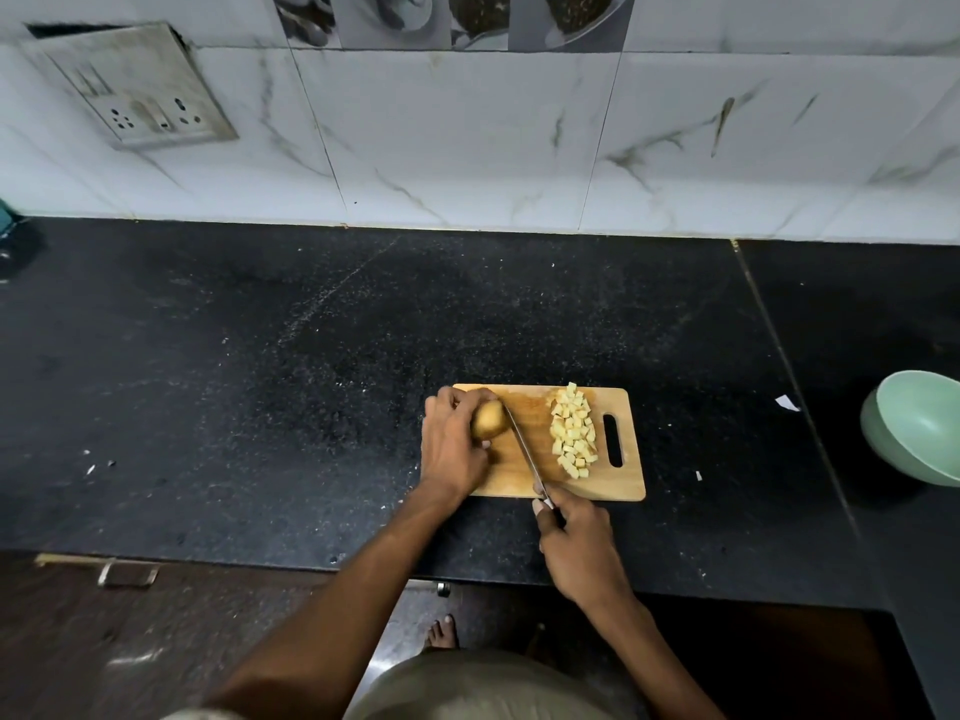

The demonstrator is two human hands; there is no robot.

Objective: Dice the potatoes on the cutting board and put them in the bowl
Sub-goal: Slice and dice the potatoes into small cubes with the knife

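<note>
Nearest the camera, the right hand (579, 545) was closed around the dark handle of a knife (524, 444), at the near edge of the wooden cutting board (631, 485). The blade ran away from the hand across the board, its far end lying against the right side of a whole, unpeeled potato (488, 419).

The left hand (452, 444) was curled over that potato on the left part of the board, fingers wrapped over its far and left sides, gripping it in place. The potato's brown skin showed between the fingers and the blade.

On the right part of the board, just beside the handle slot, lay a long heap of diced potato (573, 431), pale yellow cubes stretching from the near side toward the far edge. The cubes were well apart from the whole potato, with bare wood and the blade between them.

The board sat on a black speckled counter (260, 381). Off to the right, well apart from the board, a pale green bowl (919, 428) stood tilted at the frame's edge; the part of its inside that showed held nothing. A few small white scraps (787, 403) lay on the counter between board and bowl.

Farthest back, a white marbled tile wall (467, 148) rose behind the counter, with a switch plate (140, 90) at its upper left.
</note>
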